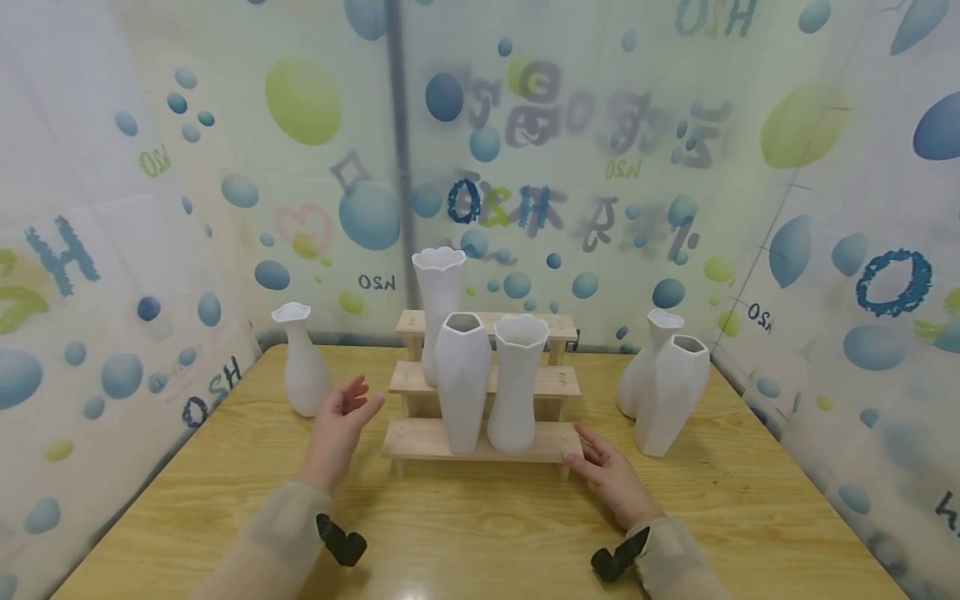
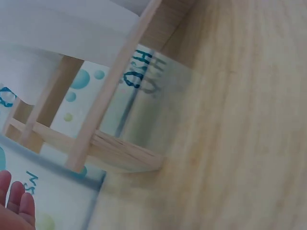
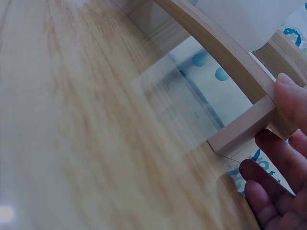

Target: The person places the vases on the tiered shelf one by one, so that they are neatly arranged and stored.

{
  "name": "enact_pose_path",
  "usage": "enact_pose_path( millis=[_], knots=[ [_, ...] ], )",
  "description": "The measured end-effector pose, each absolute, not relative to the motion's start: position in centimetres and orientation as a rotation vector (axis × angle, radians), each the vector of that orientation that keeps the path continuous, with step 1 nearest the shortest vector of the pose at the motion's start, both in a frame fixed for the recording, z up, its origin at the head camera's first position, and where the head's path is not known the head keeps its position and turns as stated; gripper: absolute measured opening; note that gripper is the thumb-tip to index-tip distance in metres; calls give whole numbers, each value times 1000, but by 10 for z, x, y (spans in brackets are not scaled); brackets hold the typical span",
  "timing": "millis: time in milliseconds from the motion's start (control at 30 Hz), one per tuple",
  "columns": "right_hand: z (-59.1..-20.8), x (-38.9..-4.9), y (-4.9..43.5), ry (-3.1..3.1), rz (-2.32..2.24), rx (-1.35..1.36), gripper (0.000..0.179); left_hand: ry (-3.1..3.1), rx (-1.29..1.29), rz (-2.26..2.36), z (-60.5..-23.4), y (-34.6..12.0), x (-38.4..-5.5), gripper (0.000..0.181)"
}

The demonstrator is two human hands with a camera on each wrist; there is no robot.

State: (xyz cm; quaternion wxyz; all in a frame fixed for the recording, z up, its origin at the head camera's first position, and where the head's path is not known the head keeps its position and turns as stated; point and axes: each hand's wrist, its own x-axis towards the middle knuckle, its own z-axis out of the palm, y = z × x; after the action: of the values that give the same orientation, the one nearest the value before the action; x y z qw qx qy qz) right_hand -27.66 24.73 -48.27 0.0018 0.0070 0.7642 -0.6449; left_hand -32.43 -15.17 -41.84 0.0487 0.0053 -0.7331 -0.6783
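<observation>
A three-tier wooden stand [image 1: 551, 442] stands mid-table. Two white vases, one with a five-sided mouth [image 1: 463, 383] and one with a scalloped rim [image 1: 517, 392], are upright on its lowest step. Behind them a taller white vase [image 1: 438, 287] with a wavy rim rises from the middle step. My right hand [image 1: 611, 475] pinches the lowest step's right end, thumb at the front edge and forefinger by the leg [image 3: 244, 127]. Fingers apart, my left hand [image 1: 337, 429] is held left of the stand with nothing in it. In the left wrist view only its fingertips [image 2: 17, 196] show.
A white vase [image 1: 303, 371] with a flared lip stands at the table's left, just behind my left hand. At the right, a faceted white vase [image 1: 671, 400] partly hides a rounder one [image 1: 641, 379]. Printed curtains [image 1: 510, 167] enclose the wooden table [image 1: 465, 533].
</observation>
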Motion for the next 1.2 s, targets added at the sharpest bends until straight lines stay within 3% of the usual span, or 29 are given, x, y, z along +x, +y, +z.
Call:
enact_pose_path(
  millis=[600,1200],
  knots=[
    [-484,-278,245,2396,-2031,23,68,-2344,-36,-2175,-475,-150,-317,75],
    [-479,-274,248,2418,-2043,45,64,-2453,-176,-2107,-483,-147,-313,73]
  ],
)
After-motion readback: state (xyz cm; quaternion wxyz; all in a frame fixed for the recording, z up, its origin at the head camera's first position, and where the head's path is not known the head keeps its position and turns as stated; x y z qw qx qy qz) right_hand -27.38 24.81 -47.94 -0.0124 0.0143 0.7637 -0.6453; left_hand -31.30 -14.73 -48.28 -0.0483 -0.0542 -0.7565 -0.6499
